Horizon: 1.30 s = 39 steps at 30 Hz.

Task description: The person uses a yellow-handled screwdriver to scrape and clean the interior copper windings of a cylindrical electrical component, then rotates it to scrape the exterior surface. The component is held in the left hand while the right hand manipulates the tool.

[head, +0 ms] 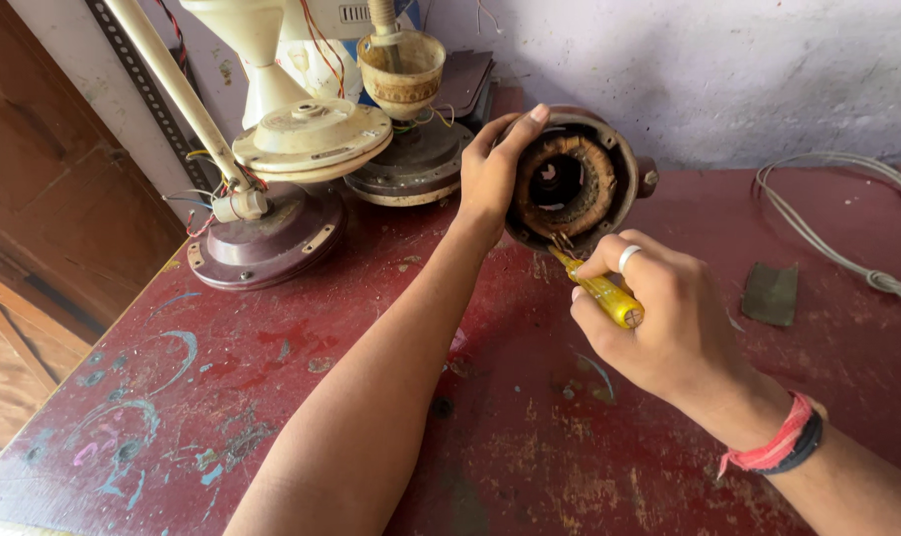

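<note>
Left hand (490, 174) fingers curl tight around the rim of a round motor stator (570, 181), tilted up off the red table (272, 397). Right hand (659, 318) pinches a yellow-handled screwdriver (599, 291), tip at the copper windings. Grey cable (837, 238) lies well apart.

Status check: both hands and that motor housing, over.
Left hand grips motor housing, tilted on table. Right hand holds yellow screwdriver, tip at copper windings. Nothing between them.
</note>
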### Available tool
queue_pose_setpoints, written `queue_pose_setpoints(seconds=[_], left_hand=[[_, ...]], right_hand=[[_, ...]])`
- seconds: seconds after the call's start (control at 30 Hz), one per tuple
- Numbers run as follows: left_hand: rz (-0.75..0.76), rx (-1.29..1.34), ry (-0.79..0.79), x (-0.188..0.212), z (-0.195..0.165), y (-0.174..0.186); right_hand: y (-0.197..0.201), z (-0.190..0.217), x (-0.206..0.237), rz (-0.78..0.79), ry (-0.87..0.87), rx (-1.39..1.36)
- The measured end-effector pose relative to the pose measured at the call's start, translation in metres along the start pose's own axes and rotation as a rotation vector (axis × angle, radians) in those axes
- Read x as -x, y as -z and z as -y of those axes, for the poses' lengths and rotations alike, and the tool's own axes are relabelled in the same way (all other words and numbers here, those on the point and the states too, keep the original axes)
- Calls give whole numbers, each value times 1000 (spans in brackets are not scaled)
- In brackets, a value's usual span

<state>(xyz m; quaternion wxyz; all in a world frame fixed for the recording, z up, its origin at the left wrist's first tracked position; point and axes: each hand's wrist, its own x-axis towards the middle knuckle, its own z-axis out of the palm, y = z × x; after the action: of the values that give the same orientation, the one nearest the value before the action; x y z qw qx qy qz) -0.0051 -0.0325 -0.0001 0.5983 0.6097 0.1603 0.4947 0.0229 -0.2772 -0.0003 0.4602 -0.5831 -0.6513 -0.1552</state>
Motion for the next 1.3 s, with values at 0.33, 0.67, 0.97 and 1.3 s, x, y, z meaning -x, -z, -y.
queue_pose_setpoints(seconds=[0.33,0.67,0.97,1.3], left_hand=[[7,162,24,-19,26,6],[-86,35,-42,-12,20,-1],[-176,-147,27,9,-6,-10],[-212,-217,58,11,-9,-14]], right_hand=[[2,3,-1,-19,-16,3],[3,4,-2,-14,66,71],[16,-34,14,-292,35,-212],[83,-118,6,-474,-127,109]])
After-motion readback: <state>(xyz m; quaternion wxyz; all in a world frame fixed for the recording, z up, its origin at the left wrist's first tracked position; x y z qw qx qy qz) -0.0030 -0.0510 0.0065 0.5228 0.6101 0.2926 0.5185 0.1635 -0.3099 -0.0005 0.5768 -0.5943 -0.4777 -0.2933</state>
